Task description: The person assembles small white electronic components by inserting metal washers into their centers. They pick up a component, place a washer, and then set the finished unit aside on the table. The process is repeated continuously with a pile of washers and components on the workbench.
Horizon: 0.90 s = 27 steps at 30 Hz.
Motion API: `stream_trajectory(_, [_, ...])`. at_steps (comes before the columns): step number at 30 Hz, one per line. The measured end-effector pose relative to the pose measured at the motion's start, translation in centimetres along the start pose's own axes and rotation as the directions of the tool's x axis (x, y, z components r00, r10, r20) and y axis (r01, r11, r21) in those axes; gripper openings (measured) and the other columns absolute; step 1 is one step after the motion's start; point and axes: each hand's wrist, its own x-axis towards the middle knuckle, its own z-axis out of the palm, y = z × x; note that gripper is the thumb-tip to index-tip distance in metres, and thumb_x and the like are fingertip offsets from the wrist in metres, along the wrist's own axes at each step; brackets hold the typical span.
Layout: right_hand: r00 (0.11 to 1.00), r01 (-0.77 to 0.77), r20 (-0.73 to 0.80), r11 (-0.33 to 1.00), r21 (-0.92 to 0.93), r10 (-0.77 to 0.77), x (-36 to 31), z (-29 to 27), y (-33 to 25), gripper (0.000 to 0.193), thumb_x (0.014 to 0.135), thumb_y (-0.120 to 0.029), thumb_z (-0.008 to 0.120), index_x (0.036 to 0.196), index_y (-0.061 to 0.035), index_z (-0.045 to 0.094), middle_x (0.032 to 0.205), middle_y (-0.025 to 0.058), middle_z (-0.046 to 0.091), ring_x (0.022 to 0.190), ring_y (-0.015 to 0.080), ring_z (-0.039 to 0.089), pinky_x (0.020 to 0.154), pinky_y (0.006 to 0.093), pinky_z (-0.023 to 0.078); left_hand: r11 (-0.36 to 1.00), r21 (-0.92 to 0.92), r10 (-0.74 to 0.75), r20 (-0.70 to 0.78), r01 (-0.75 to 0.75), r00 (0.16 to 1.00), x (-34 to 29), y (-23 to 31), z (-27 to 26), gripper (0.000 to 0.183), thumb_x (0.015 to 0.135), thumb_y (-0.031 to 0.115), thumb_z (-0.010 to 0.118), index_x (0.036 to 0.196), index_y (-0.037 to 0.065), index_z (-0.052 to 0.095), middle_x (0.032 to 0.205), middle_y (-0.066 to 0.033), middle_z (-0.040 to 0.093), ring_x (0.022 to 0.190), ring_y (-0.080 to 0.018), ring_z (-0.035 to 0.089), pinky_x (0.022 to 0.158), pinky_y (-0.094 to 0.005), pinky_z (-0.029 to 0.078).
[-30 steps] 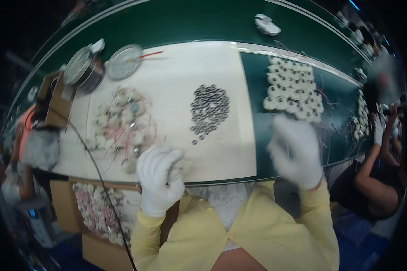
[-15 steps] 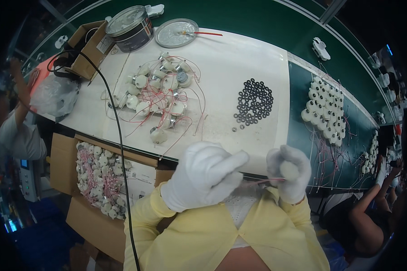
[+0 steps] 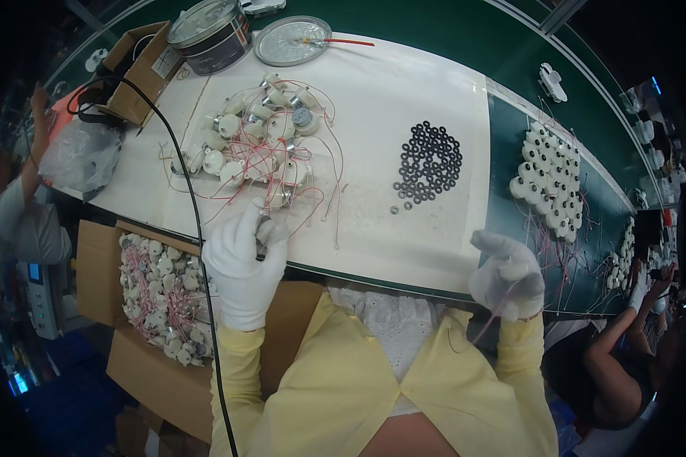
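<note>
My gloved left hand (image 3: 240,266) is at the table's front edge, thumb and fingers closed around a small motor (image 3: 264,234) with a pale plastic housing. Just beyond it lies a loose heap of similar white-housed motors (image 3: 232,164) with tangled pink wires. My gloved right hand (image 3: 508,280) hovers near the front edge, right of the middle, its fingers curled around another white motor (image 3: 514,270). A pink wire trails from that one towards my sleeve. Between the hands, farther back, a patch of small black rings (image 3: 429,164) is spread on the white sheet.
Rows of white motors with black rings (image 3: 549,183) stand on the green mat at right. A cardboard box (image 3: 99,282) full of motors sits below the table at left. A tin (image 3: 209,38), a round lid (image 3: 293,40) and a black cable (image 3: 183,145) are at left. Co-workers are at both sides.
My left hand has moved left, away from the right hand, and taken hold of the motor at the near edge of the heap. My right hand has shifted slightly right with its motor.
</note>
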Motion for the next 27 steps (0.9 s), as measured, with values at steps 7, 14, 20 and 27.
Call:
stream_trajectory(7, [0.979, -0.182, -0.184, -0.029, -0.983, 0.085, 1.7, 1.3, -4.8, 0.071, 0.074, -0.03, 0.091, 0.136, -0.0051, 0.066, 0.076, 0.0145, 0.071, 0.068, 0.0286, 0.07, 0.066, 0.0338, 0.055, 0.983, -0.185, 0.015, -0.034, -0.021, 0.999, -1.5, 3.2, 0.1, 0.055, 0.076, 0.018, 0.087, 0.123, 0.007, 0.063, 0.079, -0.0008, 0.058, 0.07, -0.0245, 0.055, 0.063, -0.0401, 0.041])
stream_trajectory(14, [0.961, -0.163, -0.254, -0.507, -0.846, 0.113, 3.3, 2.6, -5.1, 0.066, 0.074, -0.038, 0.089, 0.13, -0.0099, 0.067, 0.08, 0.01, 0.073, 0.075, 0.0329, 0.072, 0.071, 0.0411, 0.056, 0.969, -0.186, 0.199, 0.194, -0.163, 0.961, -1.2, 3.8, -0.4, 0.048, 0.07, 0.026, 0.09, 0.11, 0.015, 0.067, 0.076, 0.0005, 0.047, 0.071, -0.0226, 0.048, 0.069, -0.0398, 0.035])
stream_trajectory(20, [0.968, -0.189, -0.25, -0.579, -0.793, 0.027, 3.7, 2.0, -4.6, 0.063, 0.075, -0.032, 0.087, 0.131, -0.0117, 0.065, 0.078, 0.0045, 0.074, 0.072, 0.0306, 0.071, 0.068, 0.0408, 0.054, 0.957, -0.222, 0.248, 0.282, -0.189, 0.927, 0.8, 4.0, 0.1, 0.041, 0.07, 0.038, 0.088, 0.099, 0.02, 0.066, 0.078, 0.0013, 0.049, 0.074, -0.0218, 0.05, 0.07, -0.0398, 0.036])
stream_trajectory(27, [0.984, -0.073, -0.17, -0.753, -0.654, 0.052, 3.9, 2.7, -4.6, 0.052, 0.079, -0.024, 0.082, 0.127, -0.0129, 0.064, 0.079, 0.0091, 0.072, 0.072, 0.0315, 0.07, 0.069, 0.0435, 0.054, 0.945, -0.282, 0.267, 0.383, -0.163, 0.884, 2.2, 4.3, 0.8, 0.038, 0.073, 0.042, 0.088, 0.094, 0.019, 0.064, 0.083, 0.0002, 0.054, 0.075, -0.0238, 0.053, 0.071, -0.0404, 0.039])
